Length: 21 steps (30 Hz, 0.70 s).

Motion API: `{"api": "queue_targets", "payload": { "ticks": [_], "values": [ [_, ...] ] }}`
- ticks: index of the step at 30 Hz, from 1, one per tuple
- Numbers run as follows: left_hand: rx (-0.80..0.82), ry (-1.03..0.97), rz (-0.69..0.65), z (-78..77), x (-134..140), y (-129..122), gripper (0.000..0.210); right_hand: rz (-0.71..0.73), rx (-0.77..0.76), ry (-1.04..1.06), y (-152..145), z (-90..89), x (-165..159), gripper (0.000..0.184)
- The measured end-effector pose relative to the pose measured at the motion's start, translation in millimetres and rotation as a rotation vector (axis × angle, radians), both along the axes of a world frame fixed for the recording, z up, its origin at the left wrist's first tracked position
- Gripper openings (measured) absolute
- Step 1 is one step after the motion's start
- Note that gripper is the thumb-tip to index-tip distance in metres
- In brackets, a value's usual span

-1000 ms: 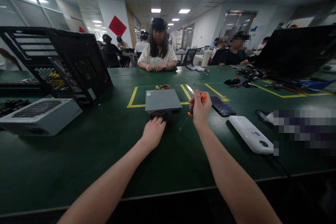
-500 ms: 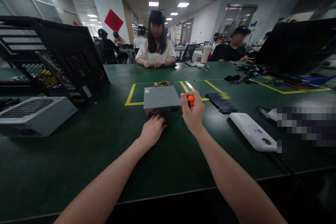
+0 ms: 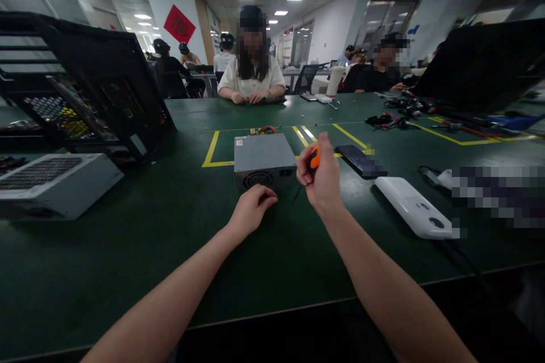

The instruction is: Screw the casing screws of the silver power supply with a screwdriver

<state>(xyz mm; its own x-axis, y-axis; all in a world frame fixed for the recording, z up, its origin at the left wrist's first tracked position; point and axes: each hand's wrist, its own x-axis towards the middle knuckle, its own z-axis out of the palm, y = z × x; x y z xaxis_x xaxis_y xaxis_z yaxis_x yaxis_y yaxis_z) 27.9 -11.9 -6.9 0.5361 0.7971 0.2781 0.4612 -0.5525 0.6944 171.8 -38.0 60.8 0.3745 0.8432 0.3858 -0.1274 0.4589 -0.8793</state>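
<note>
A grey computer power supply unit (image 3: pixel 264 151) lies on the green table, its fan grille and socket facing me. My left hand (image 3: pixel 252 208) is at the lower front of the unit, fingers curled and thumb close to them; whatever they pinch, if anything, is hidden. Closed around the orange handle of a screwdriver (image 3: pixel 315 157), my right hand (image 3: pixel 322 177) is raised beside the unit's right front corner. The screwdriver's dark thin shaft points down and to the left, its tip apart from the unit.
At left stand a black computer case (image 3: pixel 97 88) and a second power supply (image 3: pixel 59 184). A dark phone (image 3: pixel 360 160) and a white device (image 3: pixel 413 207) lie at right. Cables (image 3: pixel 389 121) sit near a large black panel (image 3: pixel 485 62). Opposite sits a person (image 3: pixel 251 76).
My left hand has drawn back slightly from the fan grille, to the right. My right hand has turned and shifted a little toward me and right, with the screwdriver's shaft now visible.
</note>
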Motion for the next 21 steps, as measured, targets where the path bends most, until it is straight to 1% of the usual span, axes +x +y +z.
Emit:
{"api": "queue_targets", "payload": {
  "ticks": [2, 4, 6, 9, 13, 17, 21],
  "values": [
    [-0.231, -0.143, -0.072, 3.4, -0.2, -7.9, 0.009, 0.098, 0.078, 0.087, -12.7, 16.3, 4.7, 0.053],
    [-0.440, -0.267, -0.164, 6.5, 0.2, -14.9, 0.012, 0.170, 0.139, 0.119, -25.2, 30.3, 8.7, 0.054],
    [-0.557, -0.359, -0.246, 9.0, 0.8, -19.6, 0.014, 0.232, 0.167, 0.144, -34.6, 39.5, 11.7, 0.052],
    [-0.630, -0.435, -0.303, 12.0, 1.3, -22.7, 0.015, 0.328, 0.184, 0.183, -41.6, 44.8, 15.5, 0.051],
    [-0.684, -0.491, -0.288, 14.1, 1.1, -23.5, 0.019, 0.425, 0.220, 0.227, -44.2, 44.7, 19.9, 0.052],
    [-0.692, -0.527, -0.284, 13.3, 0.3, -23.7, 0.020, 0.495, 0.261, 0.222, -44.5, 42.9, 20.2, 0.054],
    [-0.700, -0.557, -0.293, 12.4, -0.2, -24.1, 0.018, 0.528, 0.272, 0.195, -44.5, 42.0, 18.6, 0.056]
  ]
}}
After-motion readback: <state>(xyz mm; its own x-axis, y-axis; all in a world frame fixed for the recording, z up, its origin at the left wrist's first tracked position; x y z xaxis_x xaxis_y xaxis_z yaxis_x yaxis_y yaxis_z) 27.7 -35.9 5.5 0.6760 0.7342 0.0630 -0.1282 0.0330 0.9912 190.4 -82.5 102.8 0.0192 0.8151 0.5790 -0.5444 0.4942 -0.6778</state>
